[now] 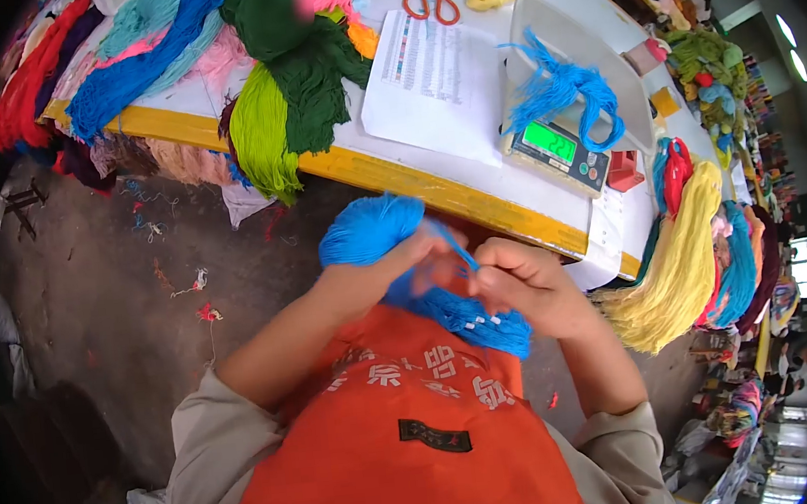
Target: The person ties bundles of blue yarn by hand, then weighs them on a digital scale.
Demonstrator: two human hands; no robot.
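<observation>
Blue yarn hank point(394, 253) held at chest height, against the orange apron point(412, 436), just short of the table's yellow edge point(436, 190). Gripped low and close to the body, apparently so that strands can be sorted by touch and sight at once.

Left hand point(395, 267): fingers curled shut around the upper part of the hank, its bulk bulging out over the knuckles. Appears to serve as the anchor.

Right hand point(523, 284): fingertips pinched together on 1 thin strand point(456, 247), drawn taut and slanting up from the hank. Remaining fingers folded in; exact contact partly hidden behind the knuckles.

Lower part of the hank hangs between the 2 wrists and rests on the apron.

On the table, well apart from the hands: scale point(558, 145) with a lit green display, 1 smaller blue bundle point(558, 91) lying on its pan, presumably for weighing. Printed sheet point(431, 79) just beside the scale, within reading range. Scissors point(430, 2) beyond the sheet. Green skeins point(294, 78) draped over the table edge; yellow skeins point(678, 274) hanging at the table's right end.
</observation>
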